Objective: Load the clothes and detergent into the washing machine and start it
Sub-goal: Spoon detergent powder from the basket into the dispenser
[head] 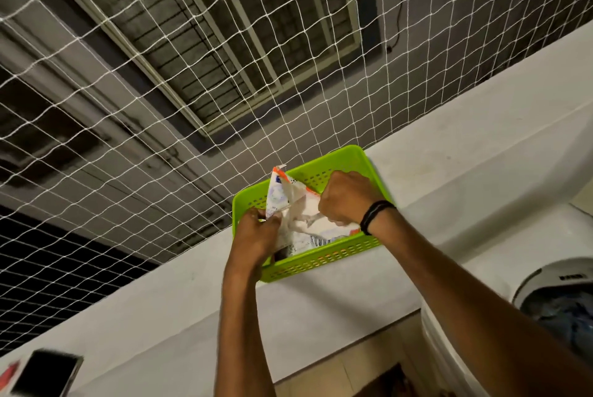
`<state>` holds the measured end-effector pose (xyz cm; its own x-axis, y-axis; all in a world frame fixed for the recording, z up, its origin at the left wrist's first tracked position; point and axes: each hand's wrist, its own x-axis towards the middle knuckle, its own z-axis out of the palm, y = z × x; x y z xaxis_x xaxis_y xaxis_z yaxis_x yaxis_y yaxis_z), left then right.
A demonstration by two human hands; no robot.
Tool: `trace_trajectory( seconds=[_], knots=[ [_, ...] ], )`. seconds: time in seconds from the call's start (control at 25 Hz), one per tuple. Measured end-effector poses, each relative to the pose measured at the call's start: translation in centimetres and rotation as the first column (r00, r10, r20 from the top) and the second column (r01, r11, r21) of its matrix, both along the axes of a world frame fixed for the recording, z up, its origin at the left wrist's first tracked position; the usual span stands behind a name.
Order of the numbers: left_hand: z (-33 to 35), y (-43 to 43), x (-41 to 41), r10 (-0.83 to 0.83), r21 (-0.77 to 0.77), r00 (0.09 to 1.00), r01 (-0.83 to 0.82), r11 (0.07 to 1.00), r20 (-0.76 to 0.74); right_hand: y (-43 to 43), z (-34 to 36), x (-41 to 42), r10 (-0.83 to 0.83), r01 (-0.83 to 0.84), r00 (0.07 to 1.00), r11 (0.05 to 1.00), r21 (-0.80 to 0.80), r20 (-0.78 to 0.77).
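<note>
Your right forearm (481,310) is nearest the lens, running up from the lower right corner, with your left forearm (240,316) rising straight beside it from the bottom edge.

Under the right forearm stands the white top-loading washing machine (455,355). Its round opening shows blue clothes (568,313) inside. At the lower left corner a dark flat rectangular device (48,374) lies on the white painted ledge (449,172), just beside a blurred red and white item (8,374) that you cannot identify.

Farther along the same ledge sits the bright green perforated plastic basket (321,263), its far corner against the white knotted safety net (160,108) that fills the upper part of the view. A barred window (244,31) shows through the mesh.

The white detergent packet with orange and blue print (282,194) stands partly in the basket, its crumpled top raised above the rim.

Your left hand (256,233) is over the basket's near left corner, fingers curled and pinching the packet's left edge. Your right hand (345,197), with a black band (375,215) at the wrist, is balled over the middle of the basket, knuckles up, and grips the packet's right side. The two hands are close together, and the packet is stretched between them.
</note>
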<state>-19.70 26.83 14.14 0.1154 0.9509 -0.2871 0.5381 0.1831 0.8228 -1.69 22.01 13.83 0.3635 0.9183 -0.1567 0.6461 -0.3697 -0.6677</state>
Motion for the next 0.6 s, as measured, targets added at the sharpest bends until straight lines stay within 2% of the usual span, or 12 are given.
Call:
trace_trajectory(
  seconds=[0.16, 0.28, 0.48, 0.6],
  knots=[
    [0.01, 0.08, -0.05, 0.007, -0.004, 1.0, -0.007, 1.0, 0.01, 0.42, -0.48, 0.01, -0.028, 0.002, 0.956, 0.996, -0.089, -0.293],
    [-0.09, 0.1, -0.11, 0.023, -0.004, 1.0, -0.023, 1.0, 0.015, 0.63, -0.38, 0.11, -0.115, 0.047, 0.852, 0.988, -0.146, -0.51],
    [0.16, -0.04, 0.13, 0.04, 0.001, 0.999, -0.04, 0.999, 0.001, -0.01, -0.02, 0.46, -0.146, 0.082, 0.773, 0.988, -0.131, -0.617],
    [0.33, -0.13, 0.21, 0.053, 0.008, 0.999, -0.053, 0.999, -0.006, -0.22, 0.22, 0.44, -0.161, 0.126, 0.795, 0.987, -0.101, -0.585]
  ],
)
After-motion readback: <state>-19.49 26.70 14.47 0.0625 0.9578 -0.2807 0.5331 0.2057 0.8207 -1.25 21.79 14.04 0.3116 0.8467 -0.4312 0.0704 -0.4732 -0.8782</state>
